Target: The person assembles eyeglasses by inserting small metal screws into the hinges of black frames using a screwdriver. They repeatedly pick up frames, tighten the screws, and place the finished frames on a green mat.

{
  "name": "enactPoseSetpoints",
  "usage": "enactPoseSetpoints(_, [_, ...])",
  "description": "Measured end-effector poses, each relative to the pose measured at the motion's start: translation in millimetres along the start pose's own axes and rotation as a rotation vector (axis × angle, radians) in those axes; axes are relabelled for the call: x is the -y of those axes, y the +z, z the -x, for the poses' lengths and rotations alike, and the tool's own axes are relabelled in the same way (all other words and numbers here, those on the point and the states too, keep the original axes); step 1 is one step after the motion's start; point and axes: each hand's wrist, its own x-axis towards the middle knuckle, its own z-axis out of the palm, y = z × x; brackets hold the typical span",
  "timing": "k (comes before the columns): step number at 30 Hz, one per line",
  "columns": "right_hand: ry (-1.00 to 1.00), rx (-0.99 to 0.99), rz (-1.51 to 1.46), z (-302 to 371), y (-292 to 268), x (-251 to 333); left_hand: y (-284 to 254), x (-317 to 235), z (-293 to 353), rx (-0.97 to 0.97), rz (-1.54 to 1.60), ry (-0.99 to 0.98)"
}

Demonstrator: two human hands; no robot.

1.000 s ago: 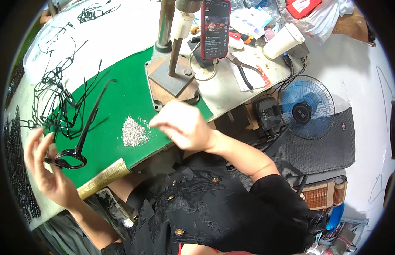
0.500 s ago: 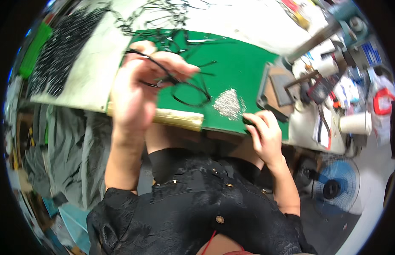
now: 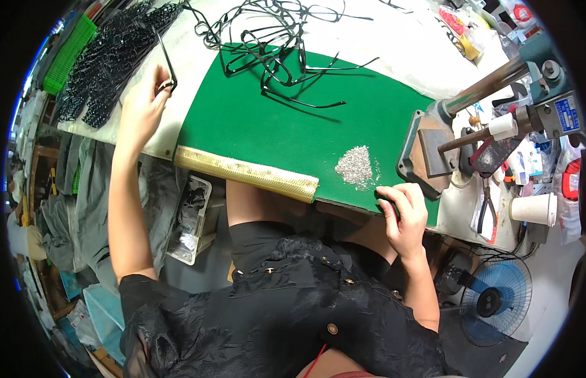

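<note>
My left hand [image 3: 145,104] is closed at the left edge of the bench, beside the pile of black eyeglass parts. Pinched in it is a black eyeglass part [image 3: 167,62], of which one slim, temple-like arm stands up; the rest is hidden by the fingers. My right hand [image 3: 404,211] curls round a short dark object [image 3: 384,196] at the front edge, mostly covered, so its kind is unclear. Just beyond it lies a heap of tiny silvery pieces [image 3: 355,166] on the green mat [image 3: 242,113]. Several black eyeglass frames [image 3: 283,75] lie tangled at the mat's far side.
A dense pile of black eyeglass parts [image 3: 110,63] lies at far left, by a green basket [image 3: 72,53]. A gold padded strip [image 3: 246,173] lines the front edge. A bench press [image 3: 431,151], pliers [image 3: 486,208] and a white cup [image 3: 534,209] stand right; a fan [image 3: 494,302] is below.
My left hand has swung from above the mat to the left, beside the pile. The eyeglass frame it held is no longer over the mat's middle. My right hand stays near the silvery heap.
</note>
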Motion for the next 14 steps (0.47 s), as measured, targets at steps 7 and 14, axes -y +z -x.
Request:
enactPoseSetpoints(7, [0.012,-0.055,-0.033,-3,7,3,14,87,-33,0.475,0.152,-0.077])
enactPoseSetpoints(14, [0.027,-0.116,-0.076,-3,9,-11,71,-63,-70,0.288,-0.134,0.593])
